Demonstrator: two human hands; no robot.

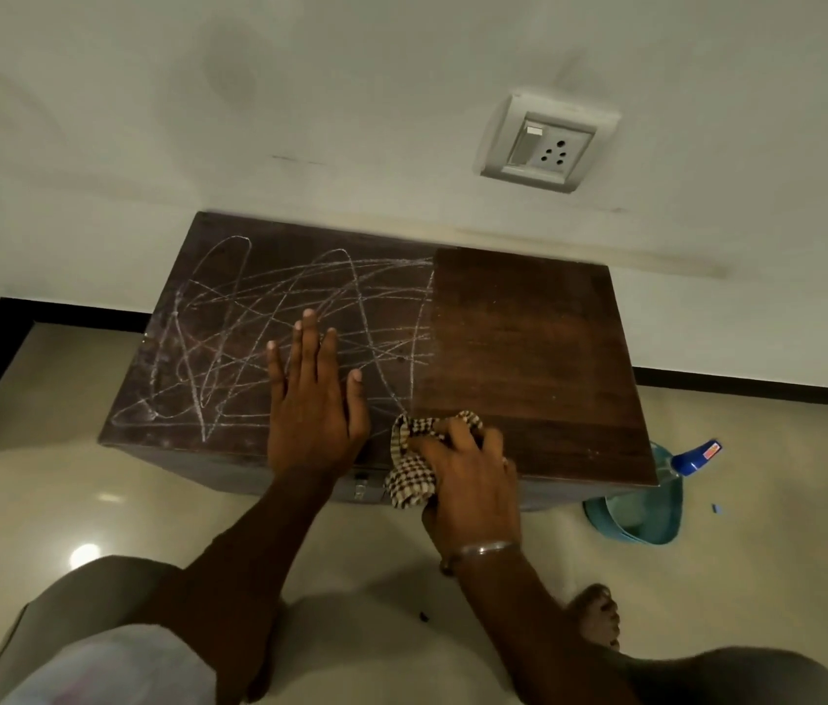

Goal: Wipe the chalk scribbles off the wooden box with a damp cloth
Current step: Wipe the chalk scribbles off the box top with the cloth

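Head view looks down on the wooden box (528, 348), a dark chest standing on the pale floor (768, 506) against the wall, directly ahead of both hands. Going by its lid, the job looks somewhat under halfway. The stretch beyond the right hand (467, 480) and out to its outer side shows bare, warm brown grain, and the clean part ends at a fairly straight border.

The chalk scribbles (249, 318) cover everything else. They are a tangle of white loops and crossing lines with a dusty haze, running under and beyond the left hand (312, 399) and out to its outer side. That larger share is what is left to wipe.

The left hand lies flat on the lid amid the chalk, fingers straight and slightly spread, apparently steadying the box. Just beside it, at the lid's near edge, the right hand has its fingers curled round a bunched cloth (409, 480), checked brown and cream. The cloth is pressed to the wood right at the border. Whether it is damp I cannot tell.

Further out past the right hand, on the floor by the box's end, sit a teal basin (651, 521) and a blue-capped spray bottle (696, 452).
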